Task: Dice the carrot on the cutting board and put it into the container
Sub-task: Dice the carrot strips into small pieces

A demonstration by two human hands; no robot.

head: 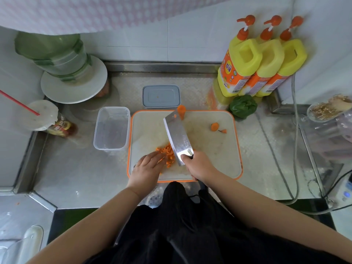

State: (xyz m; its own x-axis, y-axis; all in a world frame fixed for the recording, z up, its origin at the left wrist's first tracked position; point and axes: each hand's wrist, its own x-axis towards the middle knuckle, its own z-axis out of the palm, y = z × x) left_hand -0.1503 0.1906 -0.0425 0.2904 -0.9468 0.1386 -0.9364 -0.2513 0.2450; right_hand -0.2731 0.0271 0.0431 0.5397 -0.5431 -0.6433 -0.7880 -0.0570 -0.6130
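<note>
I had my right hand (pixel 198 166) wrapped around the handle of the cleaver (pixel 178 139), its blade angled away from me across the cutting board (pixel 219 149) with the edge turned toward my left side. My left hand (pixel 146 166) lay flat with fingers nearly straight, gripping nothing, the fingertips touching the near edge of the diced carrot (pixel 167 153). That pile sat between my two hands, just left of the blade, on the near left part of the board. Beyond the cleaver's far tip a carrot chunk (pixel 181 111) stood upright at the board's far edge, and well off to the right of my right hand lay a carrot end (pixel 215 127) with a small scrap beside it. The clear container (pixel 111 128) stood just beyond my left hand, touching or nearly touching the board's left edge, and held no carrot that I could see. Its grey lid (pixel 161 96) rested farther out, past the board. To the far right of my right hand three yellow detergent bottles (pixel 261 63) leaned at the wall, a green pepper (pixel 242 106) in front of them
</note>
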